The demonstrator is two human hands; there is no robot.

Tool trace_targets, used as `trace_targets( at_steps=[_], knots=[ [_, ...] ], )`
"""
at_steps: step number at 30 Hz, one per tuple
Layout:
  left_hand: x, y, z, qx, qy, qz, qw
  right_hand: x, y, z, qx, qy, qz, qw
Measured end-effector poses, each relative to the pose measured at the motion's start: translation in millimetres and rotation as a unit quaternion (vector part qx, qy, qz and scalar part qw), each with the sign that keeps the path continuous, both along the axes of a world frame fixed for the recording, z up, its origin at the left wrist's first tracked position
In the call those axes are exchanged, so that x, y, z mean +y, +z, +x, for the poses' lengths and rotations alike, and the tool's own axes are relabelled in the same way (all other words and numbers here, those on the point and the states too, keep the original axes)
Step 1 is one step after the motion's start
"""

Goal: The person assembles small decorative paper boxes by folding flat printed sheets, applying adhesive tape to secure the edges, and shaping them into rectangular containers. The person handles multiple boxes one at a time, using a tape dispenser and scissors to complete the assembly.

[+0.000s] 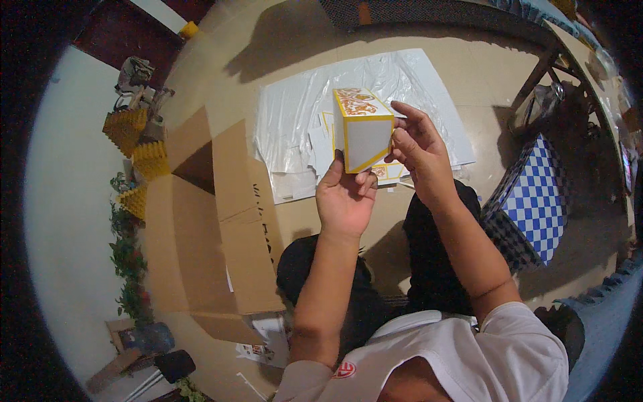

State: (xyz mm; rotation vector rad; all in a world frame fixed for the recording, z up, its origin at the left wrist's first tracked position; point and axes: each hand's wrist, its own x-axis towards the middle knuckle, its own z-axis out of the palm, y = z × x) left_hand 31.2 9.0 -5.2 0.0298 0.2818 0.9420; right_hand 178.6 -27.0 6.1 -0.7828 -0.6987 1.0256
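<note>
Holding a small paper box [368,137] up in the air, white on its front face with yellow borders and a reddish print on the upper panel, in front of the knees. Grasping it low with the left grip [345,206], thumb against the lower left side and fingers curled under the bottom edge, probably to bear the weight from beneath. Touching the right edge with the half-curled right grip [423,155], one finger lifted away; cannot tell whether clenched on the panel or only steadying it. Tilted so, apparently, to leave the front face in sight and the slanted corner near the right thumb.

Looking past the box, finding loose flat pieces [321,144] on the plastic-covered white sheets [284,114], presumably laid there to stay off the floor [495,74].

Having a brown carton [167,241] close on the left, its flap edge near the left forearm, hence little room to swing that way. Having a blue-and-white checked container [536,201] on the right, beyond the knee and apart from the arm. Getting the most room ahead, over the sheets and past their far edge.
</note>
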Motion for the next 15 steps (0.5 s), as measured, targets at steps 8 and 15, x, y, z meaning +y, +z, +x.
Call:
trace_targets(
  at_steps=[8, 15],
  knots=[
    [-4.4, -8.8, 6.0, -0.011, -0.050, -0.016, 0.999, -4.0, 0.1, 3.8, 0.026, 0.062, 0.009, 0.998],
    [-10.9, -21.0, 12.4, 0.054, -0.113, 0.009, 0.992, -6.8, 1.0, 2.6, 0.022, 0.090, -0.009, 0.996]
  ],
)
